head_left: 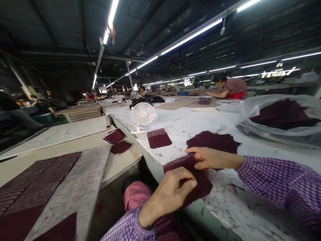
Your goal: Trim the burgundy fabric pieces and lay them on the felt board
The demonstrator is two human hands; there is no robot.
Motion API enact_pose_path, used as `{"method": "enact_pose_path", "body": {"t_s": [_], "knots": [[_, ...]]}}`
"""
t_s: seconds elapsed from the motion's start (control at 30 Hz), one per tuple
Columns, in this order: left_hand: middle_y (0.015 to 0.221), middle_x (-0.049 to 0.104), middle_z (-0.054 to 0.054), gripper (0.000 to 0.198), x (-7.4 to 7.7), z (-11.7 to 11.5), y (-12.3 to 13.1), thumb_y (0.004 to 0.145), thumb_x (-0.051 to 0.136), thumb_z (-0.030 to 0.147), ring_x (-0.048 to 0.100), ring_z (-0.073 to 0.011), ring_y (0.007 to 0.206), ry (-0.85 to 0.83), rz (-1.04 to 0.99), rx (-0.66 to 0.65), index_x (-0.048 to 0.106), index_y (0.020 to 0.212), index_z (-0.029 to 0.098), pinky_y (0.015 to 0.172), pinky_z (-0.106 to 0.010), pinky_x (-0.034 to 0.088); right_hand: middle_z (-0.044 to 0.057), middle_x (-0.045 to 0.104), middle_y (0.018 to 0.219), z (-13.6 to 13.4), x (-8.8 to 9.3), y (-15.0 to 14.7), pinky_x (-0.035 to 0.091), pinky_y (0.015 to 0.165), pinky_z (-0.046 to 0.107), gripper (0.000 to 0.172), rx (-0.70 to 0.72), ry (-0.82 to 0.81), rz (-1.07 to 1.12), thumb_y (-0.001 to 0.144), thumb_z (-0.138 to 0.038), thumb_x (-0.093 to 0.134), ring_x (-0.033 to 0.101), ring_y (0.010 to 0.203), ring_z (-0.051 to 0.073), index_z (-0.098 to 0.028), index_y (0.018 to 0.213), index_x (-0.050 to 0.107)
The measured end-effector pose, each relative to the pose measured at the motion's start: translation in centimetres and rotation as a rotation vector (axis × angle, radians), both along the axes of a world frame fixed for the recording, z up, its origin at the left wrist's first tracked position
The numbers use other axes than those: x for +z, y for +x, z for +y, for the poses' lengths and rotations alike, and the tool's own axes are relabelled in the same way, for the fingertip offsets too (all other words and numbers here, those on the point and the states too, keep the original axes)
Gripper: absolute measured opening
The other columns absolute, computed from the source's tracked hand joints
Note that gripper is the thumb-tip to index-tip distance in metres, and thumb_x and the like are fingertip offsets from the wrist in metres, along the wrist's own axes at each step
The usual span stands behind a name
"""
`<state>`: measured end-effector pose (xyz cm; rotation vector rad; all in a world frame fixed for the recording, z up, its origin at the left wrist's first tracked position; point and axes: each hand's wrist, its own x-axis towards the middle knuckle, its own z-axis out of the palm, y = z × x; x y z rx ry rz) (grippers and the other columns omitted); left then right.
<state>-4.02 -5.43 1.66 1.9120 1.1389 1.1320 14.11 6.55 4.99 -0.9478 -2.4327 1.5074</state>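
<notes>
- At right, I see a clear plastic bag [265, 134] holding maroon pieces [282, 113].
- The right hand [212, 158] pinches a maroon panel [204, 184] at the white table [180, 117]'s near edge.
- The left hand [170, 190] curls over it; I can't tell if it grips.

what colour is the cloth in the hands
The cloth is dark maroon, as the head view shows.

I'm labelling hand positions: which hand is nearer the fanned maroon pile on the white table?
Right. The right hand is just by the near edge of the fanned pile; the left hand is farther off, nearer the person's body, at the maroon piece.
</notes>
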Motion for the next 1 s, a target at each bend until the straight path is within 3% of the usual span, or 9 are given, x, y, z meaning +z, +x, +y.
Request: {"method": "enact_pose_path", "body": {"t_s": [0.17, 0.23, 0.37, 0.43, 0.53, 0.63, 0.8, 1.0], "knots": [[0.088, 0.065, -0.006, 0.014, -0.2, 3.9, -1.0, 0.078, 0.06, 0.026, 0.055, -0.0216, 0.087, 0.153, -0.041, 0.315, 0.069, 0.086, 0.02, 0.08, -0.029, 0.042, -0.007, 0.048, 0.068, 0.2, -0.2, 1.4, 0.044, 0.05, 0.02, 0.068, -0.007, 0.005, -0.017, 0.073, -0.018, 0.06, 0.053, 0.054, 0.009, -0.017, 0.136, 0.031], [0.09, 0.066, -0.006, 0.016, -0.7, 5.9, -0.7, 0.074, 0.063, 0.024, 0.055, -0.0231, 0.091, 0.17, 0.019, 0.299, 0.071, 0.088, 0.021, 0.081, -0.031, 0.042, -0.007, 0.047, 0.066, 0.4, -0.4, 1.7, 0.045, 0.05, 0.021, 0.069, 0.003, 0.013, -0.017, 0.072, -0.018, 0.06, 0.052, 0.053, 0.009, -0.015, 0.136, 0.032], [0.079, 0.067, -0.003, 0.014, -1.8, 8.2, 0.5, 0.077, 0.06, 0.02, 0.059, -0.0185, 0.072, 0.075, 0.078, 0.14, 0.073, 0.081, 0.023, 0.073, -0.028, 0.044, -0.004, 0.055, 0.067, 0.8, -0.1, 2.3, 0.044, 0.049, 0.021, 0.068, 0.031, 0.12, -0.1, 0.074, -0.023, 0.059, 0.055, 0.053, 0.011, -0.013, 0.136, 0.034], [0.075, 0.066, -0.003, 0.016, -2.2, 8.4, 1.0, 0.076, 0.06, 0.017, 0.058, -0.0174, 0.069, 0.101, 0.107, 0.151, 0.074, 0.077, 0.024, 0.071, -0.027, 0.044, 0.0, 0.061, 0.067, 0.9, 0.4, 2.7, 0.043, 0.05, 0.022, 0.054, 0.033, 0.299, -0.181, 0.079, -0.028, 0.055, 0.057, 0.055, 0.013, -0.012, 0.13, 0.044], [0.073, 0.062, -0.003, 0.017, -2.6, 8.2, 1.2, 0.075, 0.061, 0.014, 0.055, -0.0177, 0.072, 0.189, 0.189, 0.192, 0.074, 0.077, 0.026, 0.071, -0.026, 0.042, 0.003, 0.065, 0.07, 1.4, 0.9, 3.1, 0.043, 0.057, 0.024, 0.029, 0.037, 0.631, -0.209, 0.084, -0.027, 0.047, 0.059, 0.059, 0.014, -0.013, 0.104, 0.063], [0.073, 0.06, -0.003, 0.018, -2.7, 7.9, 1.2, 0.076, 0.06, 0.014, 0.053, -0.0176, 0.073, 0.249, 0.274, 0.198, 0.073, 0.076, 0.026, 0.071, -0.027, 0.041, 0.005, 0.066, 0.079, 1.8, 0.6, 3.0, 0.042, 0.064, 0.025, 0.021, 0.09, 0.831, -0.193, 0.084, -0.02, 0.047, 0.06, 0.065, 0.014, -0.014, 0.089, 0.067], [0.073, 0.059, -0.003, 0.018, -2.8, 8.0, 1.2, 0.077, 0.059, 0.014, 0.053, -0.0177, 0.075, 0.265, 0.295, 0.193, 0.073, 0.078, 0.026, 0.071, -0.027, 0.041, 0.006, 0.066, 0.089, 2.2, -0.6, 2.6, 0.042, 0.073, 0.027, 0.02, 0.1, 0.975, -0.172, 0.082, -0.015, 0.048, 0.059, 0.079, 0.017, -0.015, 0.09, 0.066], [0.072, 0.058, -0.003, 0.019, -2.7, 8.0, 1.3, 0.075, 0.06, 0.013, 0.052, -0.0182, 0.074, 0.223, 0.255, 0.192, 0.073, 0.075, 0.026, 0.072, -0.028, 0.04, 0.004, 0.065, 0.082, 1.8, -0.9, 2.2, 0.039, 0.067, 0.025, 0.012, 0.088, 0.973, -0.204, 0.079, -0.014, 0.051, 0.057, 0.072, 0.015, -0.016, 0.081, 0.063]]}}
